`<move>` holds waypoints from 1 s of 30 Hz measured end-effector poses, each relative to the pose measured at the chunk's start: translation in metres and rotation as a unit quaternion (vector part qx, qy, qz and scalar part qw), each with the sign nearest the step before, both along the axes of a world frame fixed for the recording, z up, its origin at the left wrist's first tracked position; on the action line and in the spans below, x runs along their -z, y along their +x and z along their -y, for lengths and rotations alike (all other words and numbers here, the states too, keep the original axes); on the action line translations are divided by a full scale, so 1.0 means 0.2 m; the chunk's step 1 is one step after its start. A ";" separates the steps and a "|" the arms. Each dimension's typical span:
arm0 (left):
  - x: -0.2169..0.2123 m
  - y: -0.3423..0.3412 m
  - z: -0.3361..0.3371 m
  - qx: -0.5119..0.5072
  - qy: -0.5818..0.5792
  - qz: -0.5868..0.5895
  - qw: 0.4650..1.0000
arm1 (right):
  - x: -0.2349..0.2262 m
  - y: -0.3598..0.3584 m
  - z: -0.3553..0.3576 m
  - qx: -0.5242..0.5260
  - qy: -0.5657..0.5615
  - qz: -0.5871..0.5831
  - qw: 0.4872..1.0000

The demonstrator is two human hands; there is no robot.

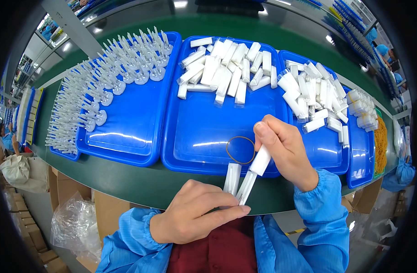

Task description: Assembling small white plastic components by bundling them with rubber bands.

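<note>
My right hand (283, 152), closed with thumb and fingers pinching, holds a white rectangular packet (261, 160). A thin tan rubber band (227, 149) loops out beside its fingers, over the front edge of the middle blue tray. Below the packet runs a narrow clear-and-white strip (247, 187), reaching down to the fingers of my left hand (194, 214). That hand is also closed, its fingertips on the strip's lower end. Next to the strip stands a white piece in a clear sleeve (232, 177), its lower end hidden by the left fingers.
The middle blue tray (208, 123) and another blue tray (324, 150) hold many white sleeved packets. At left, a blue tray (122, 141) carries clear stemmed pieces on round bases. Banded bundles (361, 107) and yellow rubber bands (380, 145) lie far right. Cardboard boxes (109, 209) stand below the green table.
</note>
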State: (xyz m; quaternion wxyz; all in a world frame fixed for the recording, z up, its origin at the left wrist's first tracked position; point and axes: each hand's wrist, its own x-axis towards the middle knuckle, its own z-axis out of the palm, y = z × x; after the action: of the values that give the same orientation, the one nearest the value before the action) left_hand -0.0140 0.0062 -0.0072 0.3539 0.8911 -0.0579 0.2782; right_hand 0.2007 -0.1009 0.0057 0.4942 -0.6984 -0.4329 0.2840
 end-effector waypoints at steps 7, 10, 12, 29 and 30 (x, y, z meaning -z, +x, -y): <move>0.00 0.00 0.00 0.000 0.001 -0.008 1.000 | 0.03 0.01 0.01 -0.039 0.039 0.095 0.994; 0.00 -0.01 0.01 0.008 0.012 -0.006 1.000 | 0.02 0.01 0.02 -0.075 0.066 0.155 0.983; 0.02 0.00 0.01 -0.012 0.025 0.003 1.000 | 0.02 0.00 0.01 -0.006 0.052 0.105 0.993; 0.01 -0.01 0.04 -0.007 0.089 -0.007 0.996 | 0.05 -0.03 -0.02 -0.058 0.042 0.121 0.990; 0.02 -0.01 0.04 -0.019 0.088 -0.001 0.996 | 0.06 -0.03 -0.02 -0.040 0.031 0.090 0.995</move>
State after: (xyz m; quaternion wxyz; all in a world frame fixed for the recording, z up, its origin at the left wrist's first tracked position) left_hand -0.0155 -0.0023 -0.0108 0.2688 0.9199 -0.0650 0.2782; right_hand 0.1947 -0.0968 -0.0057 0.4626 -0.6879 -0.5118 0.2257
